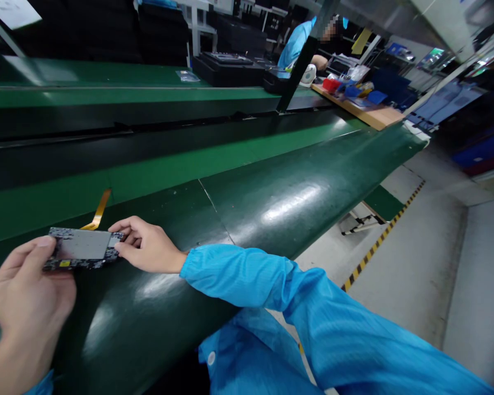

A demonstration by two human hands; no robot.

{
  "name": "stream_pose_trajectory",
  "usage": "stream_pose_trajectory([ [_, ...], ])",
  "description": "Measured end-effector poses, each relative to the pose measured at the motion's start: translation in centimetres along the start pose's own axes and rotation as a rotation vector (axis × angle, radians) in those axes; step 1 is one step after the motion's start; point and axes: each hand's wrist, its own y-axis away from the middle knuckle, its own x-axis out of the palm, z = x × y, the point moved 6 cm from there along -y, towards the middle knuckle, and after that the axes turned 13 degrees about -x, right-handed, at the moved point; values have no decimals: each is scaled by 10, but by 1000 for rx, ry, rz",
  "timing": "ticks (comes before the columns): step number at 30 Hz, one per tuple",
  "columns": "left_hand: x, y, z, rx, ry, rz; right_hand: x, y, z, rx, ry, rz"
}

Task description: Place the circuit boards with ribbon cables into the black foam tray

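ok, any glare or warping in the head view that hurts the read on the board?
Head view: overhead lights leave bright streaks on the green bench, none on the circuit board held between left hand and right hand; wide-angle lens bends the bench edges; far background is soft.

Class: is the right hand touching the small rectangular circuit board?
Touching. The head view shows the right hand pinching the right edge of the small rectangular circuit board.

Single head-worn view, tilted: looks forward and down along the dark green bench [271, 186], close above both hands [148, 247] at lower left. Bench runs away toward upper right; aisle floor [428, 263] fills the right side.
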Motion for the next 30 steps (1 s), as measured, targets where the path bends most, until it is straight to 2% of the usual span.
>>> stream_pose_trajectory([
  [7, 0, 8, -5, 41, -61, 5, 1, 0, -1, -4, -10, 3],
  [15, 2, 17, -4, 1, -41, -41, 1, 0, 2, -18, -19, 10],
  [27, 0, 12, -3, 16, -12, 7, 3, 1, -4, -35, -28, 18],
  [30, 2, 12, -3, 1, -38, -39, 3, 1, -4, -28, -26, 21],
])
